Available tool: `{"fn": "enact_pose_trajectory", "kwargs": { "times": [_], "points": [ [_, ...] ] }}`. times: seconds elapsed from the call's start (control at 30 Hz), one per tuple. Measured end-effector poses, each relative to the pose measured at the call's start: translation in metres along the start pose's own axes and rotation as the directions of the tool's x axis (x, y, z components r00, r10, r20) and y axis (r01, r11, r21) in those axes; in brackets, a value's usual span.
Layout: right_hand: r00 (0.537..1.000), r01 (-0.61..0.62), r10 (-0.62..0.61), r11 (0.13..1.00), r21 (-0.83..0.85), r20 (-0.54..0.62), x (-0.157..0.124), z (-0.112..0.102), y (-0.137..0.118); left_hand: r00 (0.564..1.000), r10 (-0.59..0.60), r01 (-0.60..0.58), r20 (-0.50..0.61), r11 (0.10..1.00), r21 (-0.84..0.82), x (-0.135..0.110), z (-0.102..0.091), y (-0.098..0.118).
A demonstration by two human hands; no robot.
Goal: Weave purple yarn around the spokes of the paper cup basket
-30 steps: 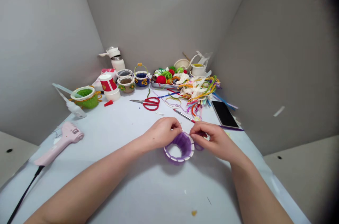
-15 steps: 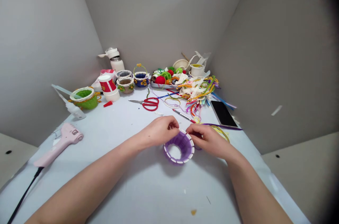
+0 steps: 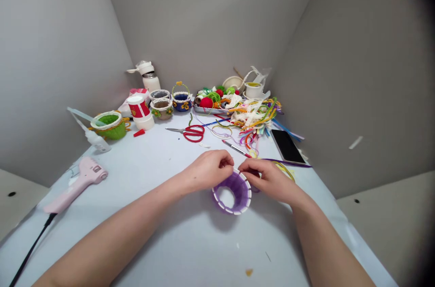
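A small purple cup-shaped basket (image 3: 233,193) with a white rim lies tilted toward me on the white table (image 3: 190,241). My left hand (image 3: 207,170) pinches its far rim from the left, fingers closed. My right hand (image 3: 268,179) grips the rim from the right, fingers curled round it and round a purple strand. A long purple pipe cleaner (image 3: 287,163) runs off to the right behind that hand.
Red scissors (image 3: 192,132), a pink glue gun (image 3: 79,181), a green basket (image 3: 109,124), a red-and-white cup (image 3: 140,111), small decorated baskets (image 3: 171,102), a tray of pompoms (image 3: 212,99), a heap of coloured pipe cleaners (image 3: 256,117) and a black phone (image 3: 287,145) surround the hands.
Both hands have drawn slightly closer together on the basket's far rim, and the basket has shifted a little to the right. Nothing else has moved.
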State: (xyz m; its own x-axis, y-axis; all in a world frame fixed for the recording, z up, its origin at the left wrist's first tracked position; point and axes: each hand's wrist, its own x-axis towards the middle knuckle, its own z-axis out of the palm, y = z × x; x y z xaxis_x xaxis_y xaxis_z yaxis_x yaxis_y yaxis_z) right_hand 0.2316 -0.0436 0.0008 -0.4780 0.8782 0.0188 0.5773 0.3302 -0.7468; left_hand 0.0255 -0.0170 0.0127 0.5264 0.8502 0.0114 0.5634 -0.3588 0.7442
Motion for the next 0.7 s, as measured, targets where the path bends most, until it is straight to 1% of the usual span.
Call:
{"fn": "enact_pose_trajectory", "kwargs": {
  "times": [0.1, 0.2, 0.3, 0.37, 0.43, 0.57, 0.63, 0.7],
  "points": [
    [1.0, 0.001, -0.001, 1.0, -0.003, 0.005, 0.0, 0.0, -0.001, 1.0, 0.024, -0.024, 0.012, 0.998, -0.05, 0.002, 0.004, -0.001],
    [0.999, -0.043, 0.042, 0.998, 0.037, 0.003, -0.002, -0.002, 0.0, 1.0, 0.015, -0.014, 0.015, 0.999, -0.045, 0.004, 0.005, -0.005],
    [0.996, -0.053, 0.058, 0.996, 0.075, -0.067, -0.004, -0.003, 0.001, 1.0, 0.005, -0.005, -0.003, 1.0, -0.027, 0.004, 0.005, -0.007],
    [0.992, -0.028, 0.037, 0.997, 0.078, -0.119, -0.005, -0.003, 0.0, 1.0, 0.001, -0.001, -0.006, 1.0, -0.019, 0.004, 0.005, -0.007],
    [0.99, 0.008, 0.001, 0.998, 0.063, -0.142, -0.005, -0.002, -0.003, 1.0, -0.003, 0.003, -0.003, 1.0, -0.015, 0.004, 0.005, -0.006],
    [0.989, 0.092, -0.092, 0.996, 0.0, -0.12, -0.006, -0.001, -0.009, 1.0, 0.004, -0.004, -0.002, 1.0, -0.011, 0.003, 0.006, -0.005],
    [0.988, 0.109, -0.109, 0.994, -0.01, -0.109, -0.007, -0.002, -0.01, 1.0, 0.005, -0.005, -0.002, 1.0, -0.01, 0.003, 0.006, -0.005],
    [0.99, 0.101, -0.101, 0.995, -0.007, -0.102, -0.009, -0.004, -0.009, 1.0, 0.001, -0.001, -0.006, 1.0, -0.003, 0.003, 0.005, -0.006]
  ]
}}
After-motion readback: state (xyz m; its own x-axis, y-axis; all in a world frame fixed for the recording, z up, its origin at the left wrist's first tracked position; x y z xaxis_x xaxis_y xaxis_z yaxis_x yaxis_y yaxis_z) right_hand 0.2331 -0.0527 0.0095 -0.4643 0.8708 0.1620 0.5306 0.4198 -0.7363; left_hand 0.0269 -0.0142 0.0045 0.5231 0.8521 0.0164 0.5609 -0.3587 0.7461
